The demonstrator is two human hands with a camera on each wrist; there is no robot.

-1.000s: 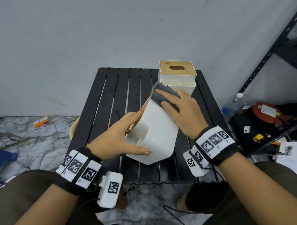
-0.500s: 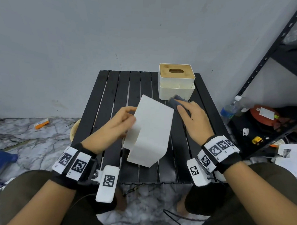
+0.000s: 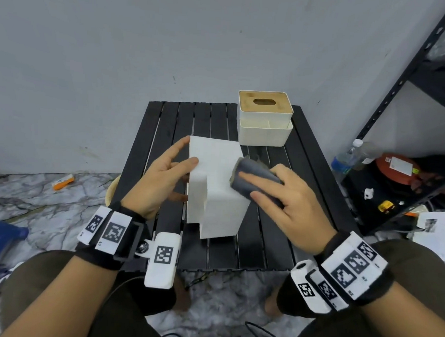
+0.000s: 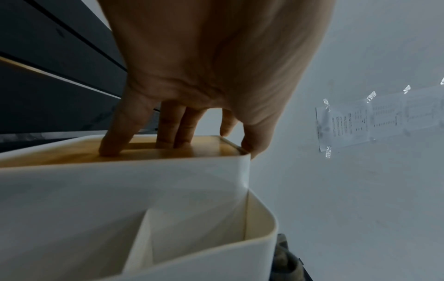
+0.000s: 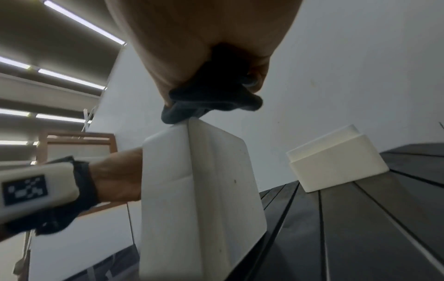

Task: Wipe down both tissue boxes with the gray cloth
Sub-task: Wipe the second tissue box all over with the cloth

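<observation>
A white tissue box [image 3: 215, 193] lies tipped on its side on the black slatted table [image 3: 276, 247], its stepped underside facing up. My left hand [image 3: 170, 171] grips its left side. The thumb lies on the upper face and the fingers [image 4: 168, 131] press the wooden lid [image 4: 192, 152]. With my right hand [image 3: 274, 193] I press the gray cloth [image 3: 249, 177] against the box's upper right edge. The cloth [image 5: 211, 102] is bunched under the palm and touches the box [image 5: 199, 190] at its top corner. The second tissue box [image 3: 265, 119], with a wooden lid, stands upright at the table's back right.
A black metal rack [image 3: 398, 81] stands to the right, with a water bottle [image 3: 346, 161], a red object [image 3: 394, 168] and small items at its foot. Papers [image 3: 438, 228] lie on the floor at right. An orange item [image 3: 62, 181] lies on the marble floor at left.
The box has been turned in my left hand to lie square on its side. The cloth left the box's far end, passed beside it, and now presses on its right upper edge.
</observation>
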